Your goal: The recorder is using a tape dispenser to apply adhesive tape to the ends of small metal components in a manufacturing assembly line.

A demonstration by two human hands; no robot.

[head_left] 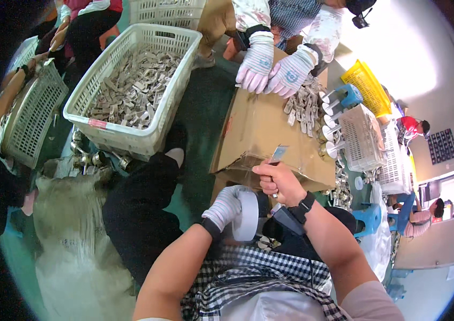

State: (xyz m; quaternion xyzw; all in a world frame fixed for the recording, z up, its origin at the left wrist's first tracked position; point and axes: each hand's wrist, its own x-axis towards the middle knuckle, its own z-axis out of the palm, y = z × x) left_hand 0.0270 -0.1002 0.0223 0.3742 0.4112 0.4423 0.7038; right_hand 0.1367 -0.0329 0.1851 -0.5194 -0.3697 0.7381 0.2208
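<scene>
Filling the nearest part of my view, a black-and-white checked garment (275, 262) spreads between two forearms that the lower edge cuts off. Just beyond it, the left hand (226, 207), in a striped glove, curls round a white round piece (246, 216); that piece hides some of the fingers, and I can't tell what it is. The bare right hand (280, 181) is closed in a fist, thumb uppermost, round a flat metal piece (279, 154) whose end sticks up past the thumb; the rest I lose inside the fist.

Beyond the hands, I see a cardboard box (270, 125), its near flap ragged. Metal clips (303, 109) lie heaped on its right side, too jumbled for me to count. To the left, a woven sack (77, 230) is so creased that I can't see its contents. Past it, a white plastic crate (136, 140) holds more metal parts (136, 88); only the top layer shows.

At the box's far end, a co-worker's gloved hands (291, 74) sit close together, fingertips down; whatever they pinch, I can't make out. Farther right, a yellow crate (367, 88) stands tilted against the glare, which washes out the wall behind.
</scene>
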